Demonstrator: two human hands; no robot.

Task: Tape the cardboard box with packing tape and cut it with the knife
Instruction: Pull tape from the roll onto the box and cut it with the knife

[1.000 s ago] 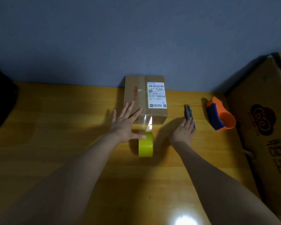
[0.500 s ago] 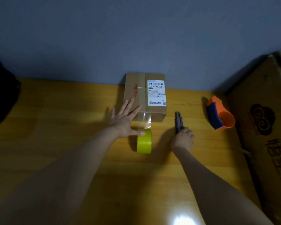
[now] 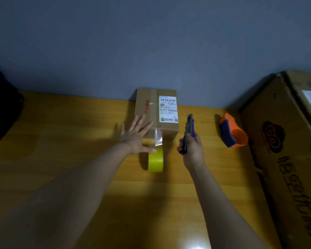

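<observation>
A small cardboard box (image 3: 152, 106) with a white shipping label stands against the wall on the wooden table (image 3: 65, 151). A strip of clear tape (image 3: 157, 138) runs from its front face down to a yellow tape roll (image 3: 155, 159) standing on edge in front of it. My left hand (image 3: 136, 136) lies flat with fingers spread, fingertips on the box's lower left corner and thumb touching the roll. My right hand (image 3: 191, 148) holds a blue utility knife (image 3: 188, 131) lifted off the table, right of the roll, pointing away from me.
An orange and blue tape dispenser (image 3: 232, 132) sits at the right. A large cardboard box (image 3: 285, 150) fills the right edge. A dark object (image 3: 2, 106) lies at the far left. A grey wall rises behind the table.
My right hand closed on the knife, lifted it off the table and brought it left toward the roll. My left hand stayed on the box and roll.
</observation>
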